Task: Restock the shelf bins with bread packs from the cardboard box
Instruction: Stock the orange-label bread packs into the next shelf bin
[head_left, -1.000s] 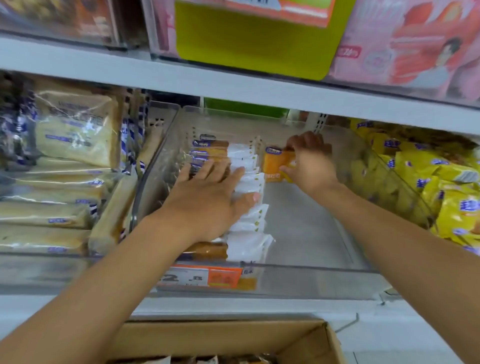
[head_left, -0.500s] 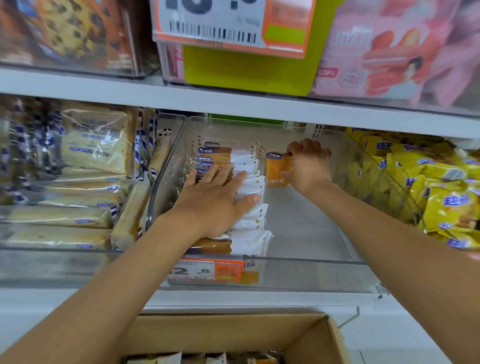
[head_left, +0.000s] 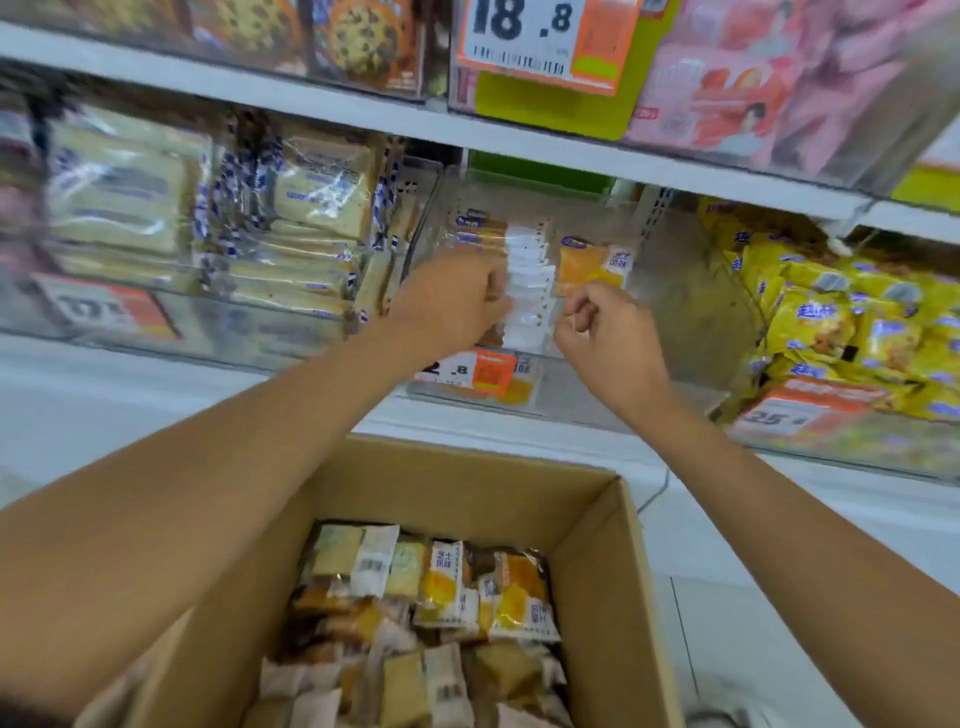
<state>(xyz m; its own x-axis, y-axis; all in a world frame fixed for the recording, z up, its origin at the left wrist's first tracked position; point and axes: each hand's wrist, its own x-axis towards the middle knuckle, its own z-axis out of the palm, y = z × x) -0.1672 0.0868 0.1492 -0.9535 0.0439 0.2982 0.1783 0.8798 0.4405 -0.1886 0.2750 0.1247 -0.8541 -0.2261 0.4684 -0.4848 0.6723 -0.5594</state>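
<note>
A clear shelf bin (head_left: 670, 332) holds a row of bread packs (head_left: 525, 280) with white ends along its left side. One orange bread pack (head_left: 589, 266) stands at the back, right of that row. My left hand (head_left: 457, 306) hovers over the front of the row with its fingers curled; I see nothing in it. My right hand (head_left: 605, 338) is in front of the orange pack, apart from it, fingers curled and holding nothing. Below, the open cardboard box (head_left: 467, 480) is full of several mixed bread packs (head_left: 467, 592).
A bin of sliced-bread packs (head_left: 291, 244) stands to the left and yellow snack bags (head_left: 852, 322) to the right. An upper shelf (head_left: 519, 140) carries cookies, pink packages and an 18.8 price tag (head_left: 540, 36). An orange price label (head_left: 475, 371) hangs on the bin's front.
Both hands have pulled back toward the bin's front. The left lifted from lying flat on the row and curled. The right let go of the orange pack. The view tilted down onto the box.
</note>
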